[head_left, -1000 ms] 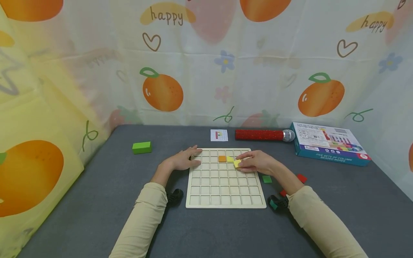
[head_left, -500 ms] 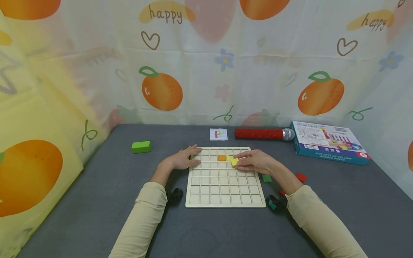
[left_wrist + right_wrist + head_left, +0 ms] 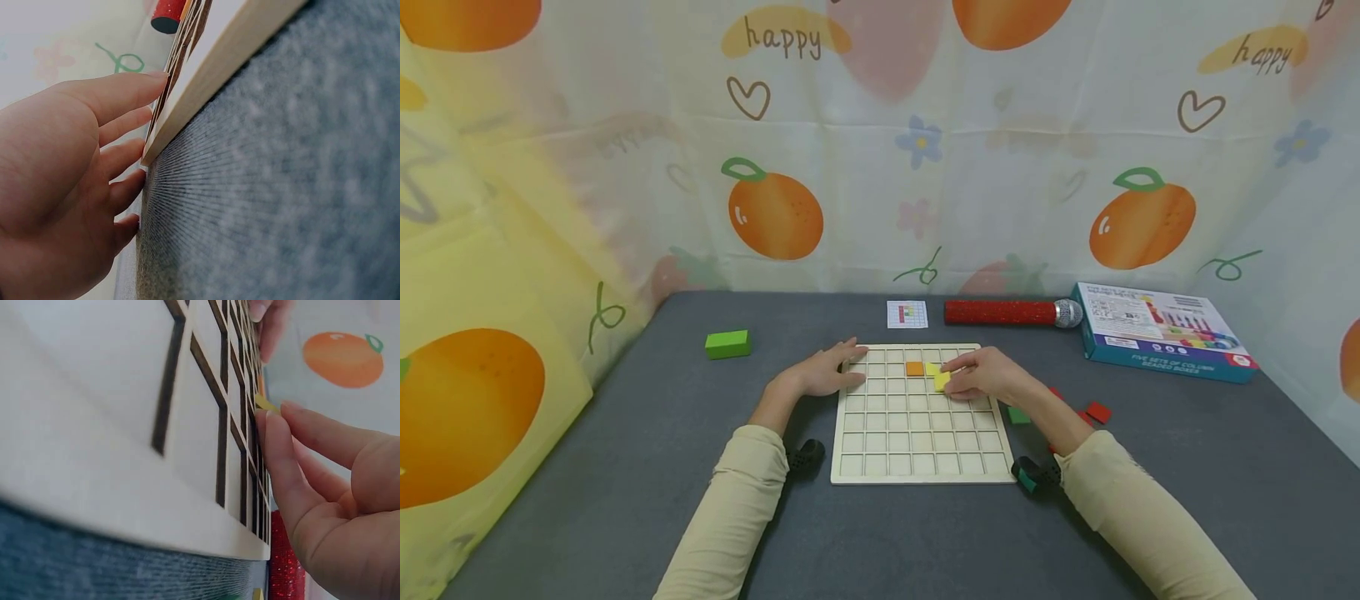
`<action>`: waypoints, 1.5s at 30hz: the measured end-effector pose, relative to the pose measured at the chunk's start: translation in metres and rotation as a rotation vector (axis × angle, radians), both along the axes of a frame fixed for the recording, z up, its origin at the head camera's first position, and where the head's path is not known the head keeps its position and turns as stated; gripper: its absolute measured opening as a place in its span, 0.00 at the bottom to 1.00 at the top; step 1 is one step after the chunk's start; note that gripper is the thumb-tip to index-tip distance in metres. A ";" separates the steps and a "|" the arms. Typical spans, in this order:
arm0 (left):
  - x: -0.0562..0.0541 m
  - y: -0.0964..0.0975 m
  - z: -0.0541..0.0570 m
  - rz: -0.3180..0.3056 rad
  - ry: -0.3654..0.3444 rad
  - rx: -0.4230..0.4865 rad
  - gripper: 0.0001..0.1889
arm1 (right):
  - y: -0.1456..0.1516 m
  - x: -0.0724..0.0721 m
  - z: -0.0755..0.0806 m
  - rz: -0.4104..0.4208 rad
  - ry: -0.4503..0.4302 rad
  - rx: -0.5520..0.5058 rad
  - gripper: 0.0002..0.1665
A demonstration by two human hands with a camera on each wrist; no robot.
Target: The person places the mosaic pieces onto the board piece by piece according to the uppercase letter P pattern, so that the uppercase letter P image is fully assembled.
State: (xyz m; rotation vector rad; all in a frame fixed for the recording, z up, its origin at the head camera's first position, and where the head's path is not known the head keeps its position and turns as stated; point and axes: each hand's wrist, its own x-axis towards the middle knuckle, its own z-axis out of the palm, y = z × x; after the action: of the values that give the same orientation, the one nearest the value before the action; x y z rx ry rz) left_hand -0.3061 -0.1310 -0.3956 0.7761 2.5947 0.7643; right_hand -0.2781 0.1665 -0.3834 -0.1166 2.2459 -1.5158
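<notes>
The left hand (image 3: pixel 829 372) lies at the upper left edge of the pale gridded board (image 3: pixel 921 478), its fingers extended and spread with gaps between them; in the left wrist view the thumb reaches the rim, and the hand grips nothing. The right hand (image 3: pixel 988 373) is drawn to a narrow pinch, thumb and fingertips holding a yellow tile (image 3: pixel 942 382) over the upper right part of the grid. The right wrist view shows that tile only as a small sliver, so I cannot tell whether it sits in a cell or is just above one. Right behind it, another yellow piece (image 3: pixel 932 368) lies on the board, partly covered by the fingers, with an orange tile (image 3: pixel 914 368) to its left. The board rests flat on the dark counter (image 3: pixel 625 467). Off its right side, near the right forearm, lie a green tile (image 3: pixel 1018 415) and several red tiles (image 3: pixel 1099 412), some partly hidden. A printed card (image 3: pixel 907 314) and a red microphone (image 3: pixel 1000 312) lie beyond the far edge.
</notes>
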 end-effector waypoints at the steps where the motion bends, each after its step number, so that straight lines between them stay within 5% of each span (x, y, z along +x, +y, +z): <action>1: 0.000 0.000 0.000 -0.001 0.003 -0.002 0.32 | -0.001 0.000 0.000 0.003 0.009 0.014 0.23; 45: 0.001 0.001 0.002 0.000 0.007 -0.012 0.32 | -0.013 0.001 0.006 -0.022 0.046 0.108 0.18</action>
State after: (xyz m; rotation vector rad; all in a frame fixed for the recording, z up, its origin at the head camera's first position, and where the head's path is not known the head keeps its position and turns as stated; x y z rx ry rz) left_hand -0.3046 -0.1299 -0.3941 0.7770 2.6024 0.7472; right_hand -0.2767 0.1539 -0.3775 -0.0955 2.3670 -1.4127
